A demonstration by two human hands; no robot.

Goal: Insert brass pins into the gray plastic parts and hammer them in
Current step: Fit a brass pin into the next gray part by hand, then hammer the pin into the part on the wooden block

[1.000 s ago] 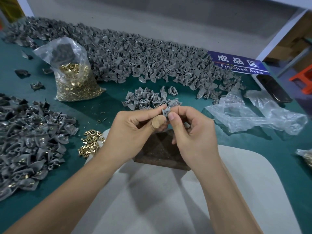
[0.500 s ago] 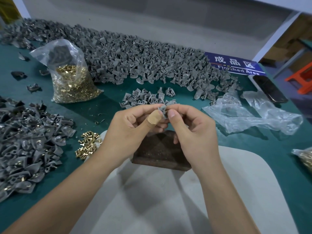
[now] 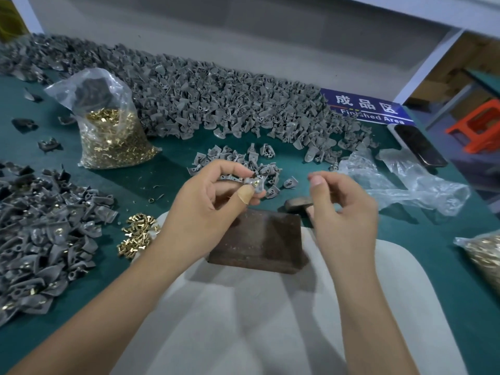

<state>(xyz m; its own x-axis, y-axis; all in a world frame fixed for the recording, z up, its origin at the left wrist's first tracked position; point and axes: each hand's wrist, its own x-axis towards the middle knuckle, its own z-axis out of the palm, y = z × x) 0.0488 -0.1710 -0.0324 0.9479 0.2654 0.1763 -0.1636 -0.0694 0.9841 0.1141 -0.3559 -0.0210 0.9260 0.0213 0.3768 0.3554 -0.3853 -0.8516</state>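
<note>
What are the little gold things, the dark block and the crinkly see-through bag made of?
The loose gold pins look like brass: shiny, yellow, glinting. The dark block seems to be metal, maybe rusty iron: brown, dull, scuffed, though hard wood cannot be ruled out. The see-through bag is thin plastic film: clear, wrinkled, with glossy highlights.

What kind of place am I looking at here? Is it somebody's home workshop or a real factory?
Most likely a small factory assembly bench, not a home. A long heap of identical gray plastic parts lines the green table, a clear bag of brass pins stands by it, and a blue sign reads "Finished Area".
</note>
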